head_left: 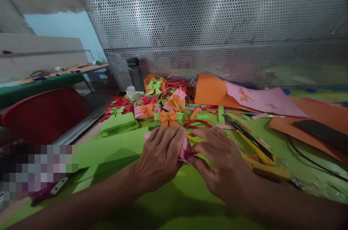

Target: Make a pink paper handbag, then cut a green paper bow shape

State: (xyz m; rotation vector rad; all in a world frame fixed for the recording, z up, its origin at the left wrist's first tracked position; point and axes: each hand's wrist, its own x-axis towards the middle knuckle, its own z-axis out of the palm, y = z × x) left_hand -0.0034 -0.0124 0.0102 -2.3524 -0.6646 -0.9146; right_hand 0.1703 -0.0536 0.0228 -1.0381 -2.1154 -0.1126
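Observation:
My left hand [160,155] is curled over a small pink paper piece [185,149] on the green sheet [114,150], fingers closed round it. My right hand [217,161] meets it from the right, thumb and fingers pinching the same pink piece, with yellow paper strips [193,138] showing between the hands. Just beyond the hands lie several small folded paper boxes in green, pink and red with orange bows [168,117].
Yellow-handled scissors [255,146] and a yellow cutter [268,170] lie right of my right hand. Orange sheets [212,90], a pink sheet [268,101] and a dark phone [320,130] sit further right. A grey bottle [135,74] stands before the perforated metal screen [217,27]. A red chair [43,114] is left.

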